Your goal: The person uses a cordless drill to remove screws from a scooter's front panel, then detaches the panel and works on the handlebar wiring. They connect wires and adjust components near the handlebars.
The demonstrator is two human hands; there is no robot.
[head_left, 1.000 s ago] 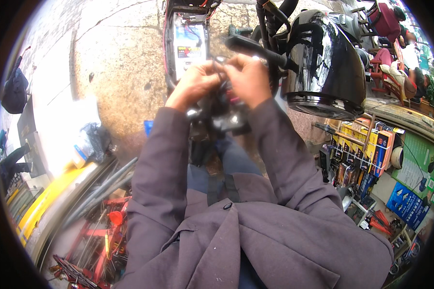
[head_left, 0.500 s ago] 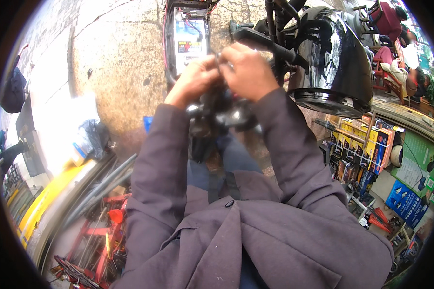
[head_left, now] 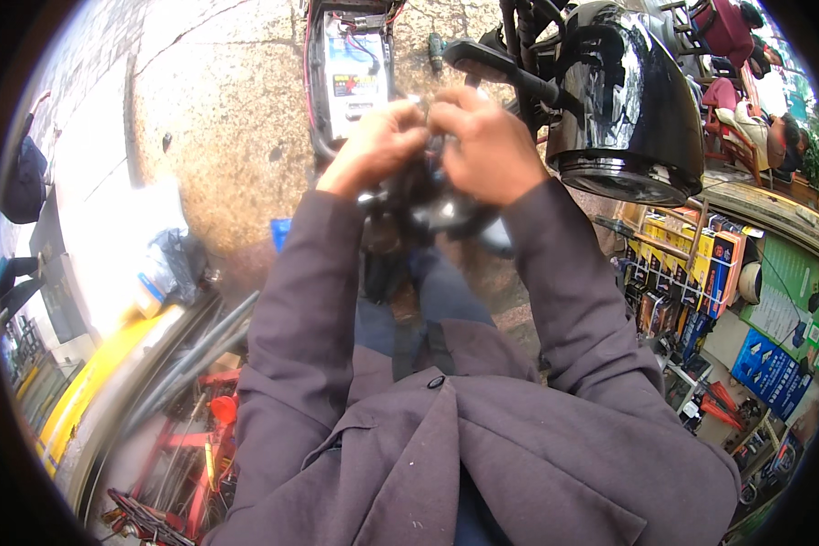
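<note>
Fingers (head_left: 400, 127) clutch black glossy part (head_left: 432, 205), mostly hidden.

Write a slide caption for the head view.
Both hands, left hand and right hand, grip a dark part beside a black scooter.

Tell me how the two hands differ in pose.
The left hand shows its thumb side with fingers curled rightward; the right hand shows its back, knuckles up. The left sits slightly lower. Both grip the same dark shiny part, and both wear purple-grey sleeves.
</note>
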